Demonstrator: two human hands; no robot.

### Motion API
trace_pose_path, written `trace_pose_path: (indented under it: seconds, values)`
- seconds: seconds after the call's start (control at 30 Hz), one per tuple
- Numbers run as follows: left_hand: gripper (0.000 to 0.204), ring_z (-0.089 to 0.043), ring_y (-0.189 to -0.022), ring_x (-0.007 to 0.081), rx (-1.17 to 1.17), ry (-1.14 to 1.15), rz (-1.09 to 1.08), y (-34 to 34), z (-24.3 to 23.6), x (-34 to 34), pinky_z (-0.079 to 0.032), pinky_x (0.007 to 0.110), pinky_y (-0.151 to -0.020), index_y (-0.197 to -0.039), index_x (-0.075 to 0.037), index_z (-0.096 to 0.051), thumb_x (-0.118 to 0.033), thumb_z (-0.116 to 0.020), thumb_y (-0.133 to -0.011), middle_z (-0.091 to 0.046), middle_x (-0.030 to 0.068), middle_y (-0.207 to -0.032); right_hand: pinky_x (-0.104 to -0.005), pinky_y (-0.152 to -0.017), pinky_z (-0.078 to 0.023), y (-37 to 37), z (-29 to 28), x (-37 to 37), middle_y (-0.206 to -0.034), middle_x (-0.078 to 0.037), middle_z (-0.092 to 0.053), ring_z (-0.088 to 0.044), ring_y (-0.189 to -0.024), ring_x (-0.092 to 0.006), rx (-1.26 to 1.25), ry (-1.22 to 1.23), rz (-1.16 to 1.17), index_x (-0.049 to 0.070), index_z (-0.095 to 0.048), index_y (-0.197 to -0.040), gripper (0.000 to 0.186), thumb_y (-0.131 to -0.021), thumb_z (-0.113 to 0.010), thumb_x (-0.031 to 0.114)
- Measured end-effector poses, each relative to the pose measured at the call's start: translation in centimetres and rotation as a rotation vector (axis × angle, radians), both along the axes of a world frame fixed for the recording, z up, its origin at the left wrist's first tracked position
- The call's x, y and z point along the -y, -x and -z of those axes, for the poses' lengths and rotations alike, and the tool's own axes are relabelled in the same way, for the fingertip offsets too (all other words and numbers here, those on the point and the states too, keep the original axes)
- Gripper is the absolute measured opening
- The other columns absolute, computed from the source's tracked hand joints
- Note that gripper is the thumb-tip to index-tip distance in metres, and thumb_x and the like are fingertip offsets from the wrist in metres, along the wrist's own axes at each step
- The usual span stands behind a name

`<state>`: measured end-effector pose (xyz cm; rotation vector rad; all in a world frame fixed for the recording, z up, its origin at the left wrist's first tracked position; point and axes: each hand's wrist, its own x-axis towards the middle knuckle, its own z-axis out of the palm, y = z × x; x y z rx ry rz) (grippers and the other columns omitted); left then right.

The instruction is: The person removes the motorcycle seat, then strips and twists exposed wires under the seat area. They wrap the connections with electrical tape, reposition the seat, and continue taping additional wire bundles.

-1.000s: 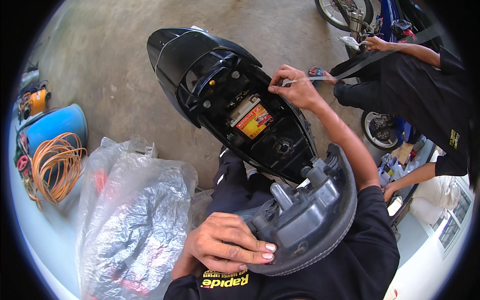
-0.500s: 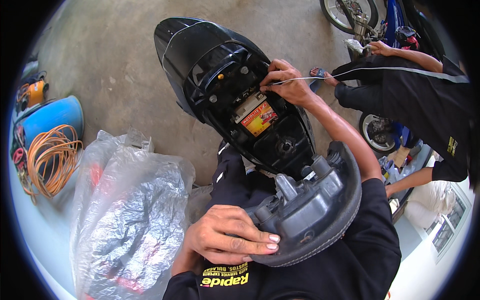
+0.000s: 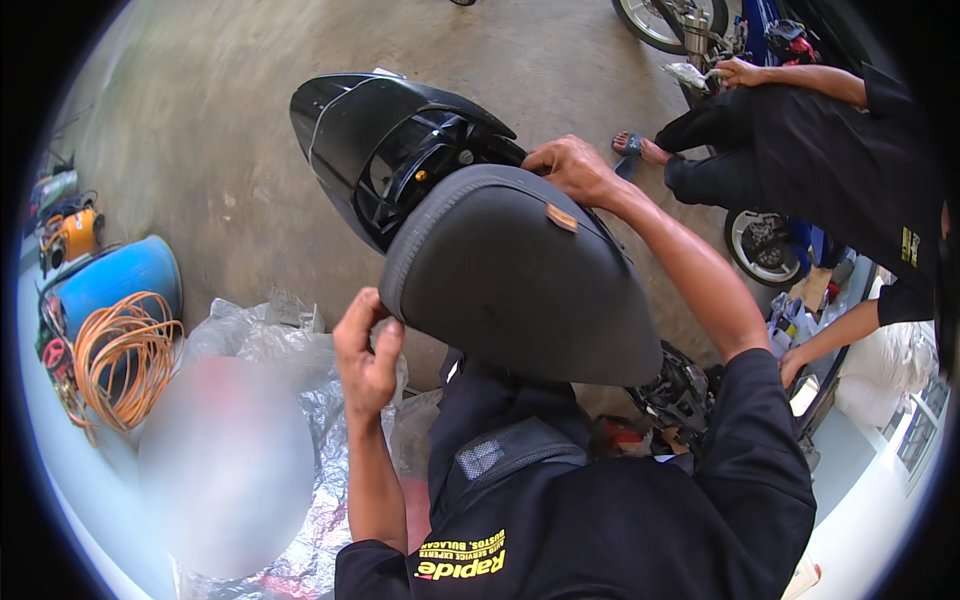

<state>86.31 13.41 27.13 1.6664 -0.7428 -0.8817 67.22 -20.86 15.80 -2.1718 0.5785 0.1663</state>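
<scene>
- seat of padded matte-black material (image 3: 520, 285) is partly covering glossy black motorcycle bodywork (image 3: 365, 130), seemingly being positioned.
- left hand (image 3: 367, 355) is curling at its edge, right hand (image 3: 577, 172) bending beside it; cannot tell whether either is grasping.
- lowering would be needing clear fingers.

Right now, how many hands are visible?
4: the person's left hand at the seat's left edge, right hand at its far edge; a co-worker's upper hand and lower hand, both at right. Others may be hidden.
</scene>
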Motion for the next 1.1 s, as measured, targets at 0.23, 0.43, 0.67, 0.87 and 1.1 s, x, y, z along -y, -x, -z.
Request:
trace_pose_path:
  seconds: [0.23,0.43,0.67,0.87,1.1]
  values:
    - [0.041,-0.069,-0.085,0.0182,0.197,-0.139,-0.026,-1.2,3.7,1.0,-0.056,0.034,-0.079,-0.107,0.006,-0.070,-0.034,-0.074,-0.106,-0.070,0.0107,-0.094,-0.0454,-0.085,-0.057,0.4,1.2,1.2,-0.101,-0.015,-0.080,-0.075,-0.094,-0.0355,0.132,-0.077,-0.028,0.007,-0.085,-0.107,0.024,-0.087,-0.081,0.019]
    - [0.042,-0.070,-0.079,0.0167,0.240,-0.210,-0.077,-1.1,5.3,1.7,-0.056,0.033,-0.074,-0.100,0.005,-0.072,-0.036,-0.083,-0.105,-0.072,0.0084,-0.085,-0.0405,-0.086,-0.058,3.6,3.2,1.2,-0.101,-0.010,-0.083,-0.077,-0.094,-0.0259,0.287,-0.401,0.341,0.008,-0.087,-0.107,0.019,-0.091,-0.085,0.019]
    - [0.042,-0.069,-0.074,0.0158,0.374,-0.308,-0.070,-1.9,5.4,1.8,-0.055,0.033,-0.072,-0.096,0.004,-0.072,-0.035,-0.083,-0.105,-0.069,0.0063,-0.076,-0.0318,-0.082,-0.058,2.7,2.7,-1.4,-0.093,-0.006,-0.083,-0.074,-0.088,-0.0130,0.158,-0.300,0.532,0.007,-0.088,-0.111,0.023,-0.092,-0.091,0.020]
    - [0.034,-0.069,-0.086,0.0149,0.418,-0.340,-0.310,1.0,3.8,2.8,-0.053,0.031,-0.070,-0.111,0.002,-0.073,-0.031,-0.081,-0.107,-0.072,0.0081,-0.098,-0.0349,-0.085,-0.060,2.6,3.6,-2.2,-0.098,-0.009,-0.085,-0.076,-0.090,-0.0165,0.202,-0.344,0.627,0.006,-0.087,-0.111,0.029,-0.095,-0.088,0.030]
    - [0.025,-0.068,-0.107,0.0264,0.892,-0.020,0.091,3.3,0.8,12.6,-0.054,0.039,-0.093,-0.127,-0.001,-0.074,-0.021,-0.070,-0.112,-0.073,0.0126,-0.123,-0.0485,-0.090,-0.064,1.3,2.7,-5.2,-0.103,-0.017,-0.084,-0.081,-0.102,-0.0365,0.008,-0.222,0.897,0.010,-0.088,-0.103,0.040,-0.085,-0.093,0.046]
